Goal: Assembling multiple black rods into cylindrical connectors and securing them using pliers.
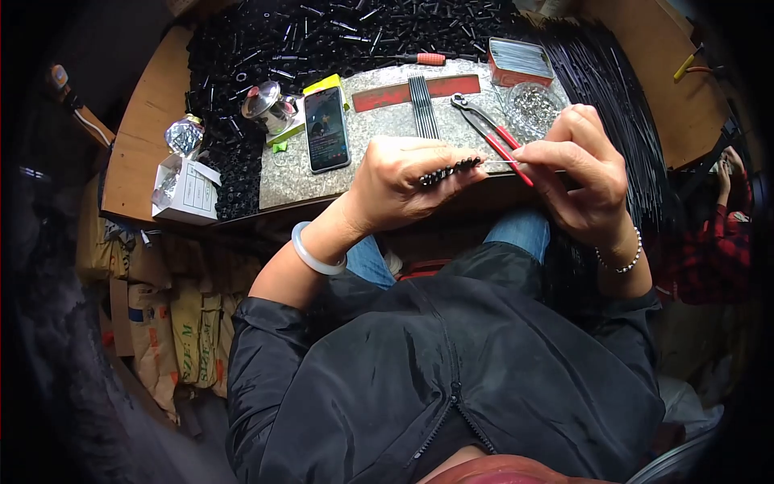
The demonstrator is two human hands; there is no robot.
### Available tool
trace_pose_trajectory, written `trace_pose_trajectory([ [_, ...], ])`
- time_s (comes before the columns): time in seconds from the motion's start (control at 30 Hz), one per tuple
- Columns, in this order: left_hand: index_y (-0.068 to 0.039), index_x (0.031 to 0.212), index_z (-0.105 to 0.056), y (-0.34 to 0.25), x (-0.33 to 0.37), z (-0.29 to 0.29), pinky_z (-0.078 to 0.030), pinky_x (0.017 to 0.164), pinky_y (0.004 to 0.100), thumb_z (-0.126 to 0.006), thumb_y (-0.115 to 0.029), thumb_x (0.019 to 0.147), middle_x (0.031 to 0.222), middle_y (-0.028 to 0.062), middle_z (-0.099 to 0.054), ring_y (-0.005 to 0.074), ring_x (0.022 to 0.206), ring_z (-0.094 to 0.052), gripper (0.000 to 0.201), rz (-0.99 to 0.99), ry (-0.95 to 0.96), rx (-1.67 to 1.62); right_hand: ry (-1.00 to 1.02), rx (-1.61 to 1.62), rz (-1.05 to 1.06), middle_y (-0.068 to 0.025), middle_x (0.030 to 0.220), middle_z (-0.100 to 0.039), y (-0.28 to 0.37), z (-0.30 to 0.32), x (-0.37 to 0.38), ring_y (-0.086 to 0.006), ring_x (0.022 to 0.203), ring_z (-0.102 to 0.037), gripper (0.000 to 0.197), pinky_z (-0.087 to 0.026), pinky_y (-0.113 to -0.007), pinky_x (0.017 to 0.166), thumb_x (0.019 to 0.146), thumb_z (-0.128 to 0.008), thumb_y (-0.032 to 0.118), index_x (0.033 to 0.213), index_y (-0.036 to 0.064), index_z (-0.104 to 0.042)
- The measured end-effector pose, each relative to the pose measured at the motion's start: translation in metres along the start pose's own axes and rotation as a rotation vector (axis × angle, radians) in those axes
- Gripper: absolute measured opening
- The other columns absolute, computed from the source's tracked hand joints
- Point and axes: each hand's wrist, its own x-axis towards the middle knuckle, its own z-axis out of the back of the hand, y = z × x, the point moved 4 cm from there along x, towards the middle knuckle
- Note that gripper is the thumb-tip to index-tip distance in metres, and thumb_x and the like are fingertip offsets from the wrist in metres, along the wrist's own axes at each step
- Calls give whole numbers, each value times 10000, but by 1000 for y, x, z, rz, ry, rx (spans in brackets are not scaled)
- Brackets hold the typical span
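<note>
My left hand (391,181) is closed around a bundle of thin black rods (448,173), with their ends in a row facing me. Dark rods (422,105) also run away from behind this hand across the work board; the hand hides whether they are the same ones. Close by on the right, my right hand (587,169) pinches a thin, pale, wire-like piece (501,161) between thumb and forefinger. Its tip reaches toward the rod ends; whether it touches them is too small to tell. Red-handled pliers (501,145) lie on the board between my hands.
A phone (327,133) lies left on the grey board (379,133). A red strip (379,98) crosses it. Back right are a red tin (520,73) of thin pieces and a clear dish (534,103). Black parts (266,40) and long rods (617,105) cover the table. Another person (717,250) sits right.
</note>
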Motion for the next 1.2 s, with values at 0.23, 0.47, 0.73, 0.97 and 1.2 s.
trace_pose_trajectory([
  [0.23, 5, 945, -670, -1, 0, 0, -515, 572, 247, -686, -31, 763, 785, 99, -687, 188, 654, -670, 187, -19, 25, 53, -18, -17, 27, -35, 676, -463, -1, 0, -1, -175, 633, -422, 214, -341, -278, 588, 677, -695, -30, 873, 43, -646],
  [0.47, -54, 932, -666, 2, -2, 0, -476, 499, 285, -728, -110, 734, 701, 86, -647, 214, 583, -634, 215, -54, -41, 23, -2, 46, 13, -38, 686, -476, -2, -4, -2, -175, 641, -431, 207, -341, -284, 591, 681, -694, -30, 871, 43, -652],
  [0.73, -15, 822, -652, -2, 1, -1, -473, 503, 288, -743, -155, 722, 709, 91, -649, 234, 584, -632, 194, -94, 43, 68, -2, -45, 149, -6, 686, -484, -2, -12, 3, -170, 630, -466, 262, -353, -281, 606, 673, -690, 34, 920, 122, -690],
  [0.97, -38, 871, -643, 1, -1, -2, -474, 512, 299, -736, -194, 726, 725, 102, -643, 252, 601, -633, 232, -142, 31, 85, 79, 188, 120, -40, 701, -479, -4, -14, 10, -178, 642, -463, 230, -381, -289, 595, 685, -692, 16, 911, 55, -672],
  [1.2, -72, 877, -649, 5, 0, -7, -481, 510, 315, -685, -267, 770, 724, 87, -638, 254, 599, -628, 225, -101, 80, 124, 84, 285, 21, -67, 760, -505, 2, -24, 6, -189, 692, -508, 260, -419, -277, 602, 701, -693, -2, 956, 28, -651],
])
